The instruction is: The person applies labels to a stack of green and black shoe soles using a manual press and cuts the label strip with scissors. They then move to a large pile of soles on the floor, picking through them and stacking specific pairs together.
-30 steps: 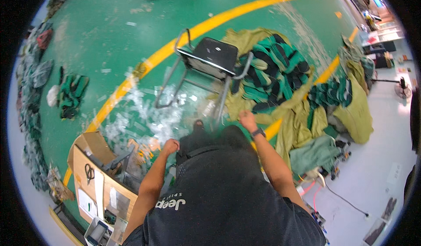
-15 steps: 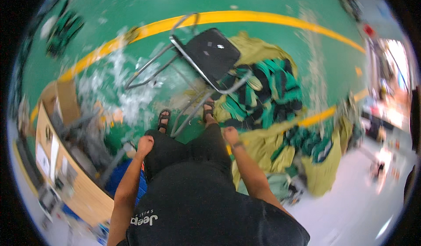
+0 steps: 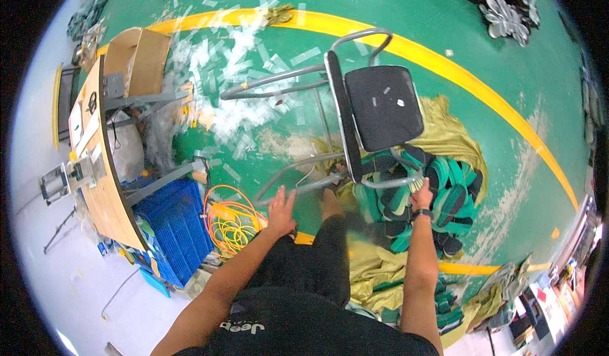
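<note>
A black-seated chair [image 3: 385,109] with a grey tubular metal frame stands ahead of me on the green floor. Near its lower left frame tube, my left hand [image 3: 280,213] is held with fingers spread and nothing in it. My right hand [image 3: 421,195] is at the end of the chair's lower right tube loop, its fingers curled; what they close on, if anything, is unclear. Below that hand lies a heap of green and black flat, rounded pieces [image 3: 453,191], spread on olive cloth [image 3: 447,131].
To the left stands a wooden-topped table [image 3: 114,197] with a blue crate [image 3: 174,229] and a coiled orange and yellow hose [image 3: 235,226] beside it. An open cardboard box [image 3: 149,61] and scattered white strips [image 3: 235,109] lie beyond. A dark and silvery pile [image 3: 507,17] is far right.
Both hands have risen from beside my thighs and reached forward toward the chair. The left fist has opened. My view has turned, and the chair now appears farther right.
</note>
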The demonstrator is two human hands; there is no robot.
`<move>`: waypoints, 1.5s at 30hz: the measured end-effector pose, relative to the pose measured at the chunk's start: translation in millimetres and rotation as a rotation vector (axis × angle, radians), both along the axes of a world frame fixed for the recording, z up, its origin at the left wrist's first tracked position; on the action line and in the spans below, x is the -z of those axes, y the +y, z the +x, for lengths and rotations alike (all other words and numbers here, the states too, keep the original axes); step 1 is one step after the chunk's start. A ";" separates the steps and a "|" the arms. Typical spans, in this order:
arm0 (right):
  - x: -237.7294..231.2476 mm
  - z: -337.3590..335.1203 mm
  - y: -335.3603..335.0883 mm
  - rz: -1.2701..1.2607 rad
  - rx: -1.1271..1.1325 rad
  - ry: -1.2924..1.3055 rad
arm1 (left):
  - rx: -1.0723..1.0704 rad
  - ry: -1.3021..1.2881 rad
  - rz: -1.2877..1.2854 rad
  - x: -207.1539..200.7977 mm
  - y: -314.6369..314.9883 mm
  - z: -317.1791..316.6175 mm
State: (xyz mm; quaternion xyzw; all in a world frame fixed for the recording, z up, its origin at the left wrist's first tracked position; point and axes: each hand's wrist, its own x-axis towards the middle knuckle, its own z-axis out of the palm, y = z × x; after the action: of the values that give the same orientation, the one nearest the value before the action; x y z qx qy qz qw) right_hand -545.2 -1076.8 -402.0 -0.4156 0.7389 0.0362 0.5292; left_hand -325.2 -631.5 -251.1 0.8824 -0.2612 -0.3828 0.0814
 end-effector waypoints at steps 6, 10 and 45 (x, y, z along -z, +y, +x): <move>20.7 48.2 -25.5 0.335 0.440 -0.307 | -0.097 -0.138 -0.076 44.5 -13.6 3.2; 12.2 71.2 13.4 0.135 0.503 -0.338 | -0.091 -0.144 -0.132 42.5 12.3 13.0; -394.6 242.0 459.6 -0.725 -0.931 -0.442 | -1.757 -0.329 -0.756 -88.9 441.9 101.1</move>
State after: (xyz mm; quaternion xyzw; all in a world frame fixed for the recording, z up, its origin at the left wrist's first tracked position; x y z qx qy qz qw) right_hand -303.2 -617.2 -7.4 -0.8443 0.3190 -0.0769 0.4236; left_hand -224.1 -189.6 -162.2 0.7210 0.3770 0.0518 0.5791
